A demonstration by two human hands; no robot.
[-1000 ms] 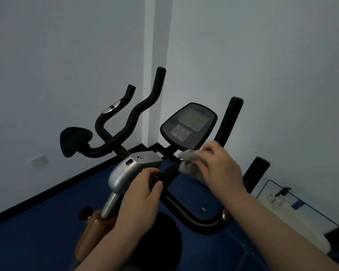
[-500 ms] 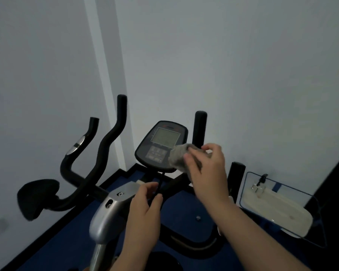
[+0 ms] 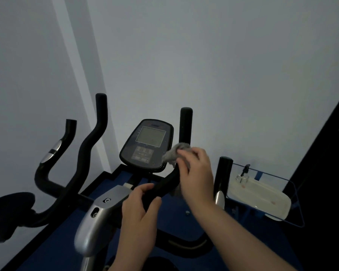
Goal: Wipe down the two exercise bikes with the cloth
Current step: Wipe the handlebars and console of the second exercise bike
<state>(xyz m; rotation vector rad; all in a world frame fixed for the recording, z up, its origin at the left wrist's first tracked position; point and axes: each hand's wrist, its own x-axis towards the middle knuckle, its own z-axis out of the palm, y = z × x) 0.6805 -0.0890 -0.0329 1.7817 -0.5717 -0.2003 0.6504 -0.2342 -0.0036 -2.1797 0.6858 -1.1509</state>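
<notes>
An exercise bike stands in front of me, with a black console [image 3: 147, 144], black handlebars [image 3: 90, 145] and a silver stem cover [image 3: 98, 218]. My right hand [image 3: 197, 173] grips a crumpled grey cloth [image 3: 174, 152] against the right handlebar, by the console's lower right edge. My left hand [image 3: 140, 214] grips the handlebar's lower black section [image 3: 160, 185], just right of the silver cover. A padded black rest [image 3: 7, 212] sticks out at the far left. Only this one bike is in view.
White walls meet in a corner behind the bike. The floor [image 3: 55, 249] is blue. At the right a blue wire frame [image 3: 294, 204] holds a white plastic object [image 3: 260, 196]. A dark panel [image 3: 325, 173] fills the far right edge.
My right hand has carried the cloth upward along the right handlebar to the console's edge. My left hand stays on the lower bar. The camera has turned to the right and tilted up.
</notes>
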